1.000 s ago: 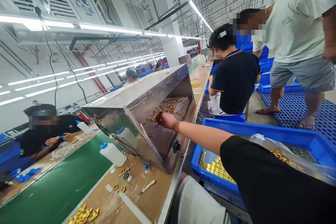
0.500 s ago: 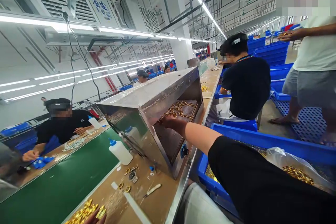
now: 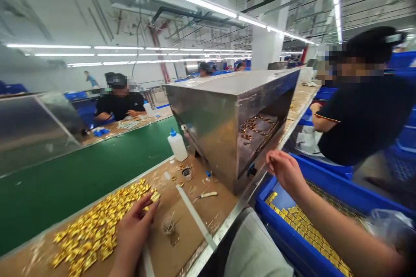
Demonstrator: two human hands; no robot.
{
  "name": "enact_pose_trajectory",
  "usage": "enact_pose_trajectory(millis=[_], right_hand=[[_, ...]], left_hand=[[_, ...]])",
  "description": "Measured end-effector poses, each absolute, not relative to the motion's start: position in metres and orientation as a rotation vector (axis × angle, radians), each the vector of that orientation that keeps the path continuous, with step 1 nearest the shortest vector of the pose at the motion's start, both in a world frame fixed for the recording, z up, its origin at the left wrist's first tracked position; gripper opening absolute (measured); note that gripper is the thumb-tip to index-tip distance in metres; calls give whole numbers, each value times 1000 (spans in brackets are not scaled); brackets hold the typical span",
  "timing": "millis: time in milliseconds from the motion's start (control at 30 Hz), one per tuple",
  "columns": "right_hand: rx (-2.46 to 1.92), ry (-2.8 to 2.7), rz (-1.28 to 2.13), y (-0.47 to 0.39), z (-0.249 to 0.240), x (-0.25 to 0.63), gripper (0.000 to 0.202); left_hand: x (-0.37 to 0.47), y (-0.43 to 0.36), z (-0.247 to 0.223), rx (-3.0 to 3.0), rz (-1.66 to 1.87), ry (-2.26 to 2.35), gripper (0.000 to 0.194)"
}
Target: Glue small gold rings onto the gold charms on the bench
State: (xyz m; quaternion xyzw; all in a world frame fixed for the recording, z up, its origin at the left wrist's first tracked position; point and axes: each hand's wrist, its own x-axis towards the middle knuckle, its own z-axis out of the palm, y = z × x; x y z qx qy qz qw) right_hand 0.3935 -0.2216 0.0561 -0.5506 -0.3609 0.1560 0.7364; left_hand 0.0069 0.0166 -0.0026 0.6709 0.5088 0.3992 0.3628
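My left hand (image 3: 134,225) is above the bench beside a heap of shiny gold pieces (image 3: 97,220). Between its thumb and fingers it grips one squarish gold piece (image 3: 155,196). My right hand (image 3: 284,169) hangs in front of the open metal box (image 3: 208,125), over the edge of a blue crate. Its fingertips are pinched together; what they hold is too small and blurred to make out. Inside the box lie many small gold-brown ring-like parts (image 3: 255,126), spread on its floor.
The blue crate (image 3: 269,220) at right holds rows of gold pieces and a plastic bag (image 3: 390,223). A glue bottle (image 3: 177,146), a knife (image 3: 207,194) and a pale strip (image 3: 196,216) lie about the bench. Beyond runs a green belt (image 3: 81,199). One co-worker (image 3: 367,112) sits at right, another across the belt.
My right hand has come out of the metal box, back toward me. The view has turned right and lower, so my left hand and the gold heap show more fully.
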Motion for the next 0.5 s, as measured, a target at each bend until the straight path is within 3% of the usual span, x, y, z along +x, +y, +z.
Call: enact_pose_trajectory(millis=[200, 500], right_hand=[[-974, -1053, 898, -223, 16, 290, 29], [-789, -1345, 793, -38, 72, 208, 26]], left_hand=[[14, 10, -5, 1752, 1048, 1074, 61], [8, 19, -20, 1721, 1069, 1040, 44]])
